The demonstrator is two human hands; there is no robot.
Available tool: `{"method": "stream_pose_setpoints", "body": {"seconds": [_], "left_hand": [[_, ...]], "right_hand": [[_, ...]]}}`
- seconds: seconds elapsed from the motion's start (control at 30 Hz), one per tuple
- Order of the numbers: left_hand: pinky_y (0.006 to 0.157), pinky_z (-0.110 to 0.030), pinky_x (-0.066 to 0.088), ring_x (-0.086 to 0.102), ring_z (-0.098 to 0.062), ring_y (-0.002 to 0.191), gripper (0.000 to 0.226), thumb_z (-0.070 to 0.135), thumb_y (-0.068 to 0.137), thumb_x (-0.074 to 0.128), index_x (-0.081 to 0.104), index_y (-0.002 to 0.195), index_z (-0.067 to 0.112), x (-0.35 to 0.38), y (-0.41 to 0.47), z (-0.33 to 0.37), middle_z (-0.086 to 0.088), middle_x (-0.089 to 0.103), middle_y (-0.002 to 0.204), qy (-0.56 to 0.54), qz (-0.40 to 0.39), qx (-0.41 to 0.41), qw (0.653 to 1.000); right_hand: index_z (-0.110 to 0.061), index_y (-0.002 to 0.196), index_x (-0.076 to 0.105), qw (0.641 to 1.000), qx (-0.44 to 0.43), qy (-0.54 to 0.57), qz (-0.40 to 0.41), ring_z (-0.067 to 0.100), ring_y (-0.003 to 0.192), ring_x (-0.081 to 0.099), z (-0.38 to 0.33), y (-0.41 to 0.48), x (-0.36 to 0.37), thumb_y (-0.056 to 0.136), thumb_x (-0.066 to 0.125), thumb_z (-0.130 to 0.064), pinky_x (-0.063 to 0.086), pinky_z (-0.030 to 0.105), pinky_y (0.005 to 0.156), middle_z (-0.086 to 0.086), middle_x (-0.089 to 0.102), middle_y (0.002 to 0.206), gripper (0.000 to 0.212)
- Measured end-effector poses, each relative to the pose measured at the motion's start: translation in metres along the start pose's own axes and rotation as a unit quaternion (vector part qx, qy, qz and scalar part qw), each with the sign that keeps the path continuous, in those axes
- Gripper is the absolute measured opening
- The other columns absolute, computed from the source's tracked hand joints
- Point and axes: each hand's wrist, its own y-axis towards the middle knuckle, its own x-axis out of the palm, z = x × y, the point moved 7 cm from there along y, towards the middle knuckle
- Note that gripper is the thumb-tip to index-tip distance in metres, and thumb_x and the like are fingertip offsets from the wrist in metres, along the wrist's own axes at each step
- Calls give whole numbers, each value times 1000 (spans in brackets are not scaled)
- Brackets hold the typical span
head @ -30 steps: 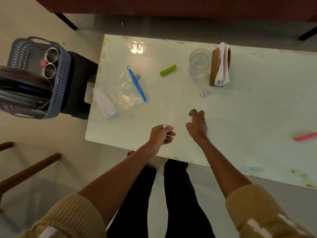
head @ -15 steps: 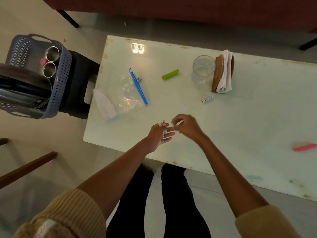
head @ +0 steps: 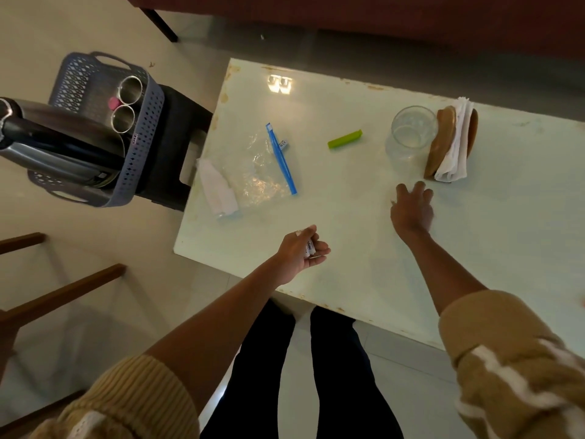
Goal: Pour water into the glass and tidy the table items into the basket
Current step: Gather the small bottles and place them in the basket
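My left hand (head: 302, 253) hovers over the table's near edge, palm up, fingers curled round a few small white sachets (head: 308, 248). My right hand (head: 411, 207) reaches forward with fingers spread, flat over the table just below the glass (head: 411, 134), which holds some water. Whatever lies under its fingers is hidden. A wooden napkin holder (head: 443, 144) stands right beside the glass. On the white table (head: 348, 201) lie a green clip (head: 345, 139), a blue strip (head: 281, 160) on a clear plastic bag (head: 253, 175), one more sachet (head: 284, 144) and a folded tissue (head: 218, 188).
The grey basket (head: 139, 147) sits on a black stool (head: 180, 144) left of the table; it holds two steel cups (head: 126, 103), a steel kettle (head: 47, 141) and a pink item (head: 111, 103). Wooden chair rails (head: 63, 293) stand at lower left.
My right hand left my left hand and moved forward and right, onto the spot where a small white sachet lay. My left hand kept its sachets and barely shifted.
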Motion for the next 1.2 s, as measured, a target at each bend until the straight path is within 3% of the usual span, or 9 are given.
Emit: {"method": "stream_pose_setpoints", "body": {"seconds": [0.27, 0.4, 0.5, 0.6, 0.83, 0.97, 1.03, 1.13, 1.2], "left_hand": [[82, -29, 52, 67, -24, 93, 23, 22, 100, 40, 56, 92, 8, -20, 0, 4, -16, 66, 110, -8, -42, -6, 999], [93, -35, 48, 56, -33, 117, 20, 20, 99, 44, 52, 107, 4, -33, 5, 5, -21, 58, 125, -18, -30, -12, 999], [97, -36, 46, 59, -30, 111, 21, 22, 98, 45, 49, 110, 5, -38, 4, 9, -17, 60, 117, -27, -58, -21, 998], [88, -33, 54, 64, -22, 96, 25, 22, 99, 43, 55, 107, 2, -43, 0, 18, -13, 64, 103, -73, -101, -21, 992], [82, -31, 58, 71, -26, 87, 24, 14, 98, 45, 54, 113, -3, -75, -2, 45, -19, 65, 105, -105, -125, -13, 987], [87, -32, 55, 67, -29, 99, 28, 7, 97, 45, 49, 122, -7, -96, 1, 64, -22, 62, 117, -113, -119, 8, 986], [85, -30, 55, 65, -29, 98, 24, 7, 97, 44, 49, 117, -5, -110, 4, 70, -22, 61, 116, -112, -90, 17, 989], [83, -32, 55, 63, -31, 100, 14, 8, 97, 45, 53, 105, 0, -129, 7, 72, -23, 58, 123, -108, -65, 23, 992], [87, -34, 52, 59, -34, 111, 11, 8, 97, 45, 54, 100, 2, -140, 12, 68, -24, 56, 128, -98, -56, 24, 993]], "right_hand": [[-1, 101, 58, 996, -76, -46, -1, 37, 103, 47, -23, -26, 17, 89, 47, -10, 44, 40, 73, 20, 55, 107, 18], [-3, 83, 66, 970, -14, 223, -91, 30, 88, 62, -60, -44, 24, 84, 60, -21, 48, 33, 72, 17, 69, 91, 20], [-3, 76, 68, 911, -45, 349, -217, 18, 66, 62, -117, -78, 28, 80, 69, -20, 49, 27, 63, 14, 69, 74, 18], [1, 82, 70, 880, -88, 367, -290, 25, 73, 67, -160, -102, 26, 82, 68, -23, 54, 36, 70, 16, 70, 79, 24], [3, 102, 69, 864, -136, 353, -332, 24, 87, 68, -208, -96, 19, 76, 70, -5, 55, 35, 86, 18, 71, 96, 27], [7, 95, 69, 869, -143, 323, -345, 13, 63, 63, -238, -73, 17, 73, 72, 1, 56, 20, 66, 15, 67, 81, 22], [7, 96, 69, 896, -136, 309, -289, 12, 58, 65, -249, -46, 17, 77, 64, 4, 55, 20, 61, 20, 69, 85, 19], [-7, 108, 68, 965, -86, 226, -104, 26, 100, 65, -246, 5, 9, 83, 52, -3, 52, 34, 88, 15, 64, 117, 30], [-13, 121, 58, 981, -81, 161, -76, 31, 116, 54, -248, 26, 10, 87, 45, -7, 44, 37, 95, 12, 52, 130, 37]]}}
